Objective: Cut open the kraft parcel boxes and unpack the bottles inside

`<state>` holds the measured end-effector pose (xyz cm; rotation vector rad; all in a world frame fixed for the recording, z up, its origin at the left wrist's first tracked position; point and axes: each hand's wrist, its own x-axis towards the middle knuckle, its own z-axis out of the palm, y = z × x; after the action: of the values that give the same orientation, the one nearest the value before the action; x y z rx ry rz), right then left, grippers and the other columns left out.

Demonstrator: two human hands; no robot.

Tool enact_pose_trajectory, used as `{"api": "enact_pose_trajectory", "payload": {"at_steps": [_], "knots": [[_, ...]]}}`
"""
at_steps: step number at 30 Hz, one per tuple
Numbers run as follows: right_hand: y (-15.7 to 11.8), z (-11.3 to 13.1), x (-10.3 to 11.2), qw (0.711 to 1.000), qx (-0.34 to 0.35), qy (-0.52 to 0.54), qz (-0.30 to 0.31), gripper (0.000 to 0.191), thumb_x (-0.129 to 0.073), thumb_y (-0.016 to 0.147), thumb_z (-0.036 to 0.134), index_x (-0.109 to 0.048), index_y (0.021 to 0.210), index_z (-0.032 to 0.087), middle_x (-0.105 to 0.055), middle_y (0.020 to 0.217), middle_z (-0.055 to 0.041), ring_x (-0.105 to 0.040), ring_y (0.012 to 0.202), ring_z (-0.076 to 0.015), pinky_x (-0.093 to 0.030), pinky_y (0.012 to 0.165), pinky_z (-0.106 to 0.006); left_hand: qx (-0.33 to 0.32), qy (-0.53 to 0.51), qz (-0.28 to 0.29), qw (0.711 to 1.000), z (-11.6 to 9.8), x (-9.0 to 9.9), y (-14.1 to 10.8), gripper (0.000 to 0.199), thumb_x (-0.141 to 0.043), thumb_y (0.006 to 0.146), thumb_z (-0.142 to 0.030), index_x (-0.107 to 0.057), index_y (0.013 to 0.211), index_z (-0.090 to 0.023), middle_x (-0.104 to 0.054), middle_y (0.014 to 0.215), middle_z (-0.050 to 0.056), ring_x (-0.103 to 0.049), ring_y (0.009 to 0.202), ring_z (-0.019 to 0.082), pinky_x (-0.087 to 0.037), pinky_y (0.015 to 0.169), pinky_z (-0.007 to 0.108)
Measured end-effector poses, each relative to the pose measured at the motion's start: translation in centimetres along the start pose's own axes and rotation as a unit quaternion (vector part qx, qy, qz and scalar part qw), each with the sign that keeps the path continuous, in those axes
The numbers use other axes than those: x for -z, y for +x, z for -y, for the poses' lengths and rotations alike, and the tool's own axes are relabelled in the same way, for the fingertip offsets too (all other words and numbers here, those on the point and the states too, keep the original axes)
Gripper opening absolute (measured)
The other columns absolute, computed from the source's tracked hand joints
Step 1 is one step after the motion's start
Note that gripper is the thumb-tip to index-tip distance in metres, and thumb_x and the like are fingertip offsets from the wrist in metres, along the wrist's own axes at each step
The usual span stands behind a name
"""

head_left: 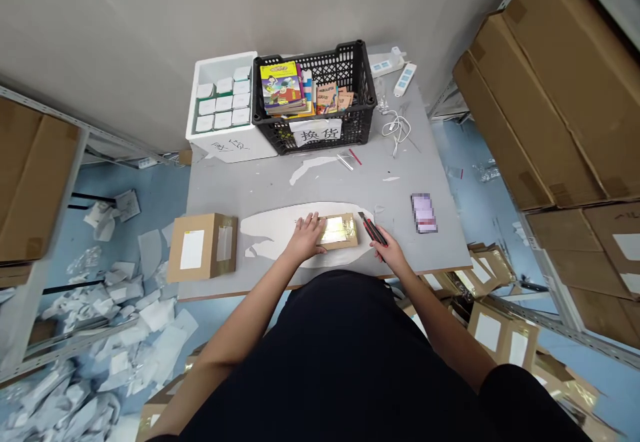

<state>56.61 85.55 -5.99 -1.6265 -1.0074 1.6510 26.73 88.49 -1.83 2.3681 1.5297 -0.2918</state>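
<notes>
A small cardboard box (345, 230) with shiny yellowish tape over its top lies on a white sheet (273, 229) on the table. Across the left end of the box rests my left hand (305, 237), flat, with its fingers spread. To the right of the box, my right hand (389, 250) is wrapped round a black and red utility knife (374, 231). The knife points up and left, its tip near the box's right end. Whether the blade touches the box I cannot tell.
A larger cardboard box (200, 249) stands at the table's left edge. Behind are a white foam box (225, 145) of small cartons and a black crate (320, 137) of books. A phone (424, 213) lies right, below a white cable (397, 127). Shelves with cartons flank the table.
</notes>
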Motion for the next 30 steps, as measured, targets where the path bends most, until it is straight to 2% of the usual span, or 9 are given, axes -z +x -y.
{"api": "enact_pose_trajectory", "payload": {"at_steps": [3, 6, 12, 22, 30], "knots": [[-1.2, 0.1, 0.1, 0.999, -0.014, -0.015, 0.035, 0.076, -0.063, 0.076, 0.032, -0.036, 0.146, 0.027, -0.066, 0.087, 0.0003, -0.052, 0.045, -0.0069, -0.040, 0.036, -0.018, -0.019, -0.004, 0.056, 0.998, -0.5, 0.2, 1.7, 0.109, -0.074, 0.068, -0.056, -0.016, 0.152, -0.019, -0.017, 0.158, 0.020, -0.014, 0.146, 0.036, -0.016, 0.114, 0.057], [-1.8, 0.5, 0.1, 0.998, -0.013, -0.010, 0.054, 0.073, -0.061, 0.077, 0.029, -0.038, 0.146, 0.027, -0.067, 0.086, 0.0004, -0.052, 0.045, -0.0068, -0.041, 0.036, -0.018, -0.024, -0.003, 0.080, 0.996, -1.2, 0.2, 2.3, 0.111, -0.074, 0.068, -0.054, -0.012, 0.153, -0.020, -0.015, 0.158, 0.020, -0.012, 0.146, 0.037, -0.016, 0.113, 0.060], [-1.9, 0.6, 0.3, 0.998, -0.023, 0.010, 0.061, 0.072, -0.059, 0.079, 0.029, -0.036, 0.147, 0.026, -0.065, 0.081, 0.0013, -0.050, 0.044, -0.0064, -0.038, 0.034, -0.017, -0.030, 0.005, 0.054, 0.998, -1.9, -0.3, 1.6, 0.108, -0.072, 0.069, -0.051, -0.012, 0.153, -0.018, -0.014, 0.158, 0.021, -0.009, 0.146, 0.038, -0.010, 0.113, 0.062], [-1.6, 0.7, 0.5, 0.998, -0.025, -0.023, 0.058, 0.070, -0.058, 0.078, 0.025, -0.039, 0.145, 0.029, -0.065, 0.080, 0.0032, -0.047, 0.042, -0.0046, -0.037, 0.035, -0.015, -0.044, -0.005, 0.021, 0.999, -1.7, -0.5, 1.3, 0.103, -0.072, 0.070, -0.050, -0.017, 0.151, -0.017, -0.019, 0.157, 0.022, -0.012, 0.145, 0.038, -0.006, 0.113, 0.062], [-2.3, 1.4, 1.3, 0.994, -0.035, -0.047, 0.095, 0.072, -0.058, 0.079, 0.025, -0.037, 0.147, 0.030, -0.057, 0.067, 0.0065, -0.044, 0.041, -0.0052, -0.036, 0.036, -0.015, -0.046, -0.014, 0.011, 0.999, -1.6, -0.5, 1.2, 0.099, -0.070, 0.070, -0.053, -0.022, 0.150, -0.018, -0.022, 0.156, 0.021, -0.017, 0.144, 0.037, -0.007, 0.114, 0.060]]}}
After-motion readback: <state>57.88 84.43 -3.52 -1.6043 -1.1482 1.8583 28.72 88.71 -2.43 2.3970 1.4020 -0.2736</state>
